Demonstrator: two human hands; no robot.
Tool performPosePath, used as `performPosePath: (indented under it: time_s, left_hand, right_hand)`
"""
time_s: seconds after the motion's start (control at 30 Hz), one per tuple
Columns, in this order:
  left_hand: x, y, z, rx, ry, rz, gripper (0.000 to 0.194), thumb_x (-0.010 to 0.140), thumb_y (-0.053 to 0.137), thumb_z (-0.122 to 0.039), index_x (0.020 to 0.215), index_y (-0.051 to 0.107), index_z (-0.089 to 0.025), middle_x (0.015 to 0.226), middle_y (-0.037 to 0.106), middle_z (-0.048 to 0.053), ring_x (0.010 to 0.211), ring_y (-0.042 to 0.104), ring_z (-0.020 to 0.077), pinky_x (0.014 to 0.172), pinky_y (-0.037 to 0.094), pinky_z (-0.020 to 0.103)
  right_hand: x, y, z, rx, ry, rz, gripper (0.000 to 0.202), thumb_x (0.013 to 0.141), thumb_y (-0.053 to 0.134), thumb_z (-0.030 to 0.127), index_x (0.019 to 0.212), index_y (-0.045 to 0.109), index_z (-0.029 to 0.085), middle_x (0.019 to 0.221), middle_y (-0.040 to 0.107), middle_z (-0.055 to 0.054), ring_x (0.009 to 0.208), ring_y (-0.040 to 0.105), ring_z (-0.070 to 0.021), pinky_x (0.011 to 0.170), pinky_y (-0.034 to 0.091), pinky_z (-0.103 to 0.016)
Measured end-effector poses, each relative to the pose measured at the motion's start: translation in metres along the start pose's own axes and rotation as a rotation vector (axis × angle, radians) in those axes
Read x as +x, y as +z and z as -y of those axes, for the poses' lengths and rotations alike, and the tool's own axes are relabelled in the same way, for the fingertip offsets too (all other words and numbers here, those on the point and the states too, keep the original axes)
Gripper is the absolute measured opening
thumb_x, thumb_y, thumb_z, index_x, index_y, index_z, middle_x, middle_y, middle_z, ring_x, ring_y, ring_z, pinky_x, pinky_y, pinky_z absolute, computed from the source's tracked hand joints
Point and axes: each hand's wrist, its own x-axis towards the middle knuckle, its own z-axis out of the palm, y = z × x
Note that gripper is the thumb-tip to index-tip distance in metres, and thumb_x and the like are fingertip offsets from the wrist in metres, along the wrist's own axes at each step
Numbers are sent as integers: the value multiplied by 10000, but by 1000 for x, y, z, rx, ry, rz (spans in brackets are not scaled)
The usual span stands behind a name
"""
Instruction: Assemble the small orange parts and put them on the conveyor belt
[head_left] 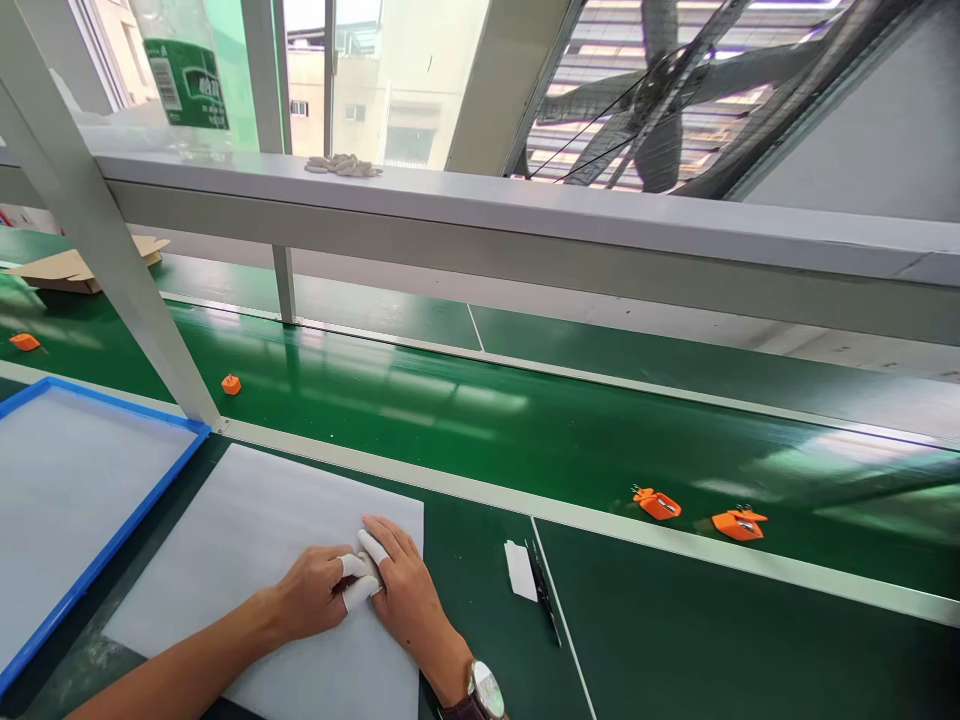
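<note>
My left hand (311, 592) and my right hand (409, 598) meet over a white sheet (247, 540) on the dark green bench. Fingers on both are bent and pressed together at the tips, with white finger cots on several of them. A small pale piece (369, 567) shows between the fingertips; its kind is mostly hidden. To the right of my right hand lie a small white card (520, 571) and dark, thin tweezers-like tool (545, 590). A watch (487, 690) is on my right wrist.
A blue-framed tray (161, 477) lies at left. Beyond the bench's pale rail, a green belt carries small orange parts (231, 385), (658, 503). A slanted metal post (127, 240) and a shelf beam (525, 220) cross ahead. On the shelf stands a green-labelled bottle (184, 85).
</note>
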Motion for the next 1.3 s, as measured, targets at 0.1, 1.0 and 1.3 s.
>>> performPosePath:
  time_s: [0.1,1.0,1.3]
  left_hand:
    - [1,0,0,20,0,-7,138,915,536,-173,779,540,-195,648,505,-36,539,405,96,540,348,224]
    - [0,-12,8,-28,-211,25,162,963,472,-281,873,598,-235,764,626,-20,626,573,137,615,485,224]
    - [2,-13,20,-67,-357,141,272,907,489,-320,1096,673,-252,840,739,-5,699,672,184,671,560,273]
  right_hand:
    - [0,-1,0,7,13,5,442,910,521,67,1339,562,163,1366,616,-139,1306,540,-290,1034,546,-519]
    - [5,-6,5,9,95,89,379,884,582,181,1262,610,185,1371,618,-75,1318,498,-233,1128,441,-405]
    - [7,-24,-4,115,148,173,396,914,601,224,1309,583,218,1389,604,-59,1288,556,-182,1092,472,-322]
